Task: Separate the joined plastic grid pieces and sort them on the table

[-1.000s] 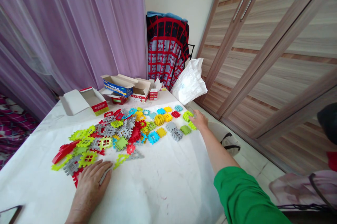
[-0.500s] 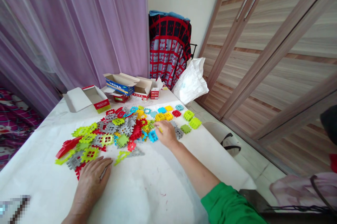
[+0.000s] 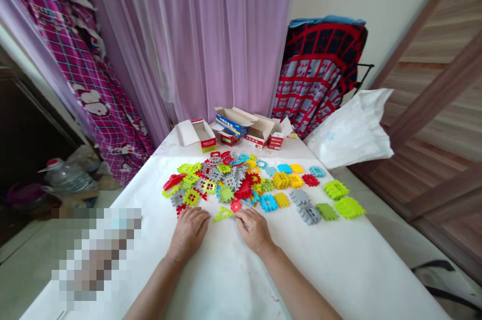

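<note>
My left hand (image 3: 189, 231) rests on the white table at the near left edge of a heap of toothed plastic building pieces (image 3: 214, 174). Its fingers lie loosely on the cloth and hold nothing visible. My right hand (image 3: 254, 232) is at the heap's near side with its fingers curled down. Just by its fingertips are a red flower-shaped piece (image 3: 236, 205) and a yellow-green triangular piece (image 3: 223, 213). A grey edge shows under these fingertips; what they grip is hidden. A yellow square piece (image 3: 281, 200) lies beside a blue stack (image 3: 268, 203).
Sorted groups lie on the right: grey pieces (image 3: 309, 213), a green piece (image 3: 327, 211), lime stacks (image 3: 349, 207), and yellow stacks (image 3: 281, 180). Opened cardboard boxes (image 3: 230, 122) stand along the back. A white bag (image 3: 350, 132) hangs at the right edge.
My right hand has let go of a yellow piece, now beside the blue stack, and moved left to the heap's near side. The view has turned left.
</note>
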`<state>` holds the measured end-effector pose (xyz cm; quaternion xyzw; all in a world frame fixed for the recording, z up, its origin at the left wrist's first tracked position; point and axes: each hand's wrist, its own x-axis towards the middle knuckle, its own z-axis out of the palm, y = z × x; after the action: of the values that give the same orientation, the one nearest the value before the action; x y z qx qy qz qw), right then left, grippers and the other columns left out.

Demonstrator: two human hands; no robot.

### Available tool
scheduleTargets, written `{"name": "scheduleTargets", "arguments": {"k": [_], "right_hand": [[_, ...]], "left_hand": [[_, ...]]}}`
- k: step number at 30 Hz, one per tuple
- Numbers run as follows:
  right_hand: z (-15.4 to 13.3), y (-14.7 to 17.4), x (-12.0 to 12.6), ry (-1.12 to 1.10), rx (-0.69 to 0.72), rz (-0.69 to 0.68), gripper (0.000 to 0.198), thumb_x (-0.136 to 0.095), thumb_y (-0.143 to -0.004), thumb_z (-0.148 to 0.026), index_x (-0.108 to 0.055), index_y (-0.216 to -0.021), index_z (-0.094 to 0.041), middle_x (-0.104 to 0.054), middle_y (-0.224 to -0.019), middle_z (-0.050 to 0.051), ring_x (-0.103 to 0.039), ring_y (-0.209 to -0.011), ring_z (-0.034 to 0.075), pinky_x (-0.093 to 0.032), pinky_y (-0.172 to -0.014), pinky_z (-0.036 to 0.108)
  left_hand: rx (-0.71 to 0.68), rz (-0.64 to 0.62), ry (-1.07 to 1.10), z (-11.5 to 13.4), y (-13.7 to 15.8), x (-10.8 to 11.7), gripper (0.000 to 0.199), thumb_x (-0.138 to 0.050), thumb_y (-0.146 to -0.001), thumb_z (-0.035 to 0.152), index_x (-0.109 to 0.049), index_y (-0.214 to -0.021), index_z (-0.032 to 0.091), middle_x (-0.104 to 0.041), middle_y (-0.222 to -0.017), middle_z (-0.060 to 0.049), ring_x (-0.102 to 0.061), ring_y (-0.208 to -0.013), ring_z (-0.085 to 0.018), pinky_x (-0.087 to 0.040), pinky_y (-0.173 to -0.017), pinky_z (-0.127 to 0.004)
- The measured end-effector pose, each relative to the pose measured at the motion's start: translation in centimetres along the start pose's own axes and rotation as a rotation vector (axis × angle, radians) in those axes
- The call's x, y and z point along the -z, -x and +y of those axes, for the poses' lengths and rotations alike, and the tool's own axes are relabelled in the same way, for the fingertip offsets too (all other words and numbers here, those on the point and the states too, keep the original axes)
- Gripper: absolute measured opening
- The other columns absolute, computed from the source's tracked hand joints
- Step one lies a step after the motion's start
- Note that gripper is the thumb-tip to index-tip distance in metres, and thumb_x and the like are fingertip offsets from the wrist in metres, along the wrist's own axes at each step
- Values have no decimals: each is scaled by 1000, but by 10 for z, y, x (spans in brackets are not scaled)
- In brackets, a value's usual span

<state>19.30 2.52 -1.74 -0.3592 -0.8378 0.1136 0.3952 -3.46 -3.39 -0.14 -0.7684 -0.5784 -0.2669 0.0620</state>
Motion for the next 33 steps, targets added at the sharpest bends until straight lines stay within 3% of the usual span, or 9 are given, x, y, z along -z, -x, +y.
{"name": "scheduleTargets", "arguments": {"k": [7, 11, 15, 17, 19, 27, 33], "right_hand": [[7, 1, -5, -48, 52, 66, 21, -47, -87, -14, -66, -86, -20, -71, -79, 4, -64, -75, 18, -48, -72, 28], [8, 1, -3, -69, 33, 58, 21, -47, -87, -15, -67, -86, -21, -71, -80, 4, -64, -76, 18, -49, -72, 28], [8, 2, -3, -88, -7, 37, 21, -47, -86, -16, -67, -86, -22, -71, -80, 4, -65, -76, 18, -50, -72, 27], [9, 2, -3, -94, -25, 27, 21, -47, -86, -16, -67, -86, -22, -72, -80, 3, -65, -77, 18, -50, -72, 27], [9, 2, -3, -99, -32, 22, 20, -48, -86, -16, -67, -86, -21, -72, -80, 3, -65, -77, 18, -50, -72, 28], [11, 3, -3, -111, -37, 21, 20, -48, -86, -17, -68, -86, -21, -72, -82, 4, -65, -78, 19, -50, -74, 29], [13, 4, -3, -114, -28, 39, 20, -47, -87, -17, -67, -87, -21, -72, -82, 4, -65, -78, 18, -51, -73, 29]], "left_hand": [[36, -7, 93, 5, 1, 1, 22, -46, -91, 21, -68, -93, 20, -73, -94, -7, -66, -89, -19, -52, -82, -36], [93, 27, 10, 4, 3, 0, 25, -46, -91, 22, -67, -103, 22, -72, -104, -8, -64, -99, -22, -49, -90, -39], [445, 197, -240, -3, 1, -1, 47, -57, -85, 34, -53, -130, 19, -57, -134, -14, -47, -128, -32, -32, -107, -53], [609, 204, -306, -8, -1, -3, 65, -63, -80, 42, -45, -136, 15, -51, -140, -18, -40, -133, -34, -23, -111, -57], [687, 168, -324, -13, -4, -4, 71, -64, -77, 48, -44, -136, 13, -49, -141, -19, -36, -135, -35, -19, -112, -58], [682, 87, -315, -19, -10, -4, 51, -60, -80, 47, -57, -121, 16, -50, -139, -18, -38, -134, -35, -16, -112, -62], [561, 187, -294, -24, -8, -7, 43, -59, -82, 45, -60, -117, 19, -58, -132, -16, -45, -129, -35, -18, -111, -62]]}}
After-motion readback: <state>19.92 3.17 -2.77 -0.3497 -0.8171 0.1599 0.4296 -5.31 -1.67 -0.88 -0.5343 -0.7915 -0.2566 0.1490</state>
